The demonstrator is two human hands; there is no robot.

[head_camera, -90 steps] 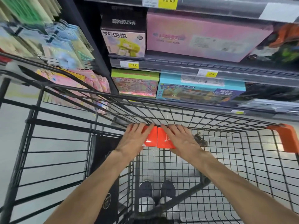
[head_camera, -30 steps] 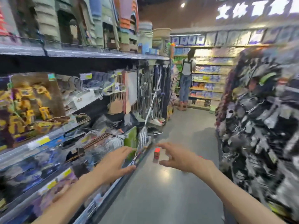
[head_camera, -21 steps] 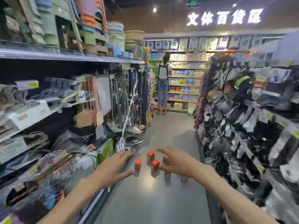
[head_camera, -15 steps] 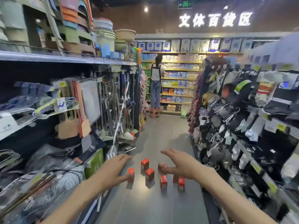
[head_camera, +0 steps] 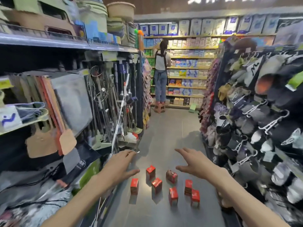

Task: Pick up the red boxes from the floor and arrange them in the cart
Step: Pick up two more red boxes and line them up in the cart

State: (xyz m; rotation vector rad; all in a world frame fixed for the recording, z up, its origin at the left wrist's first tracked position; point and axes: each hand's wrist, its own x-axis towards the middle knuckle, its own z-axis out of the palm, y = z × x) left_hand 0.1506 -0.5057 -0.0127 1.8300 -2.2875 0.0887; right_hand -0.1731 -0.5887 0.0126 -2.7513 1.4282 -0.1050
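Red boxes (head_camera: 156, 183) upright, long axes vertical

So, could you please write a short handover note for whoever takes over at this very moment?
Left hand: open, empty, reaching over the floor.
Right hand: open, empty, likewise.
Red boxes: seven in view, clustered on the aisle floor below the hands; one looks tipped.
Cart: out of view, so what it holds cannot be told.
Done: nothing visible here.
Left: pick up all seven and arrange them in the cart.
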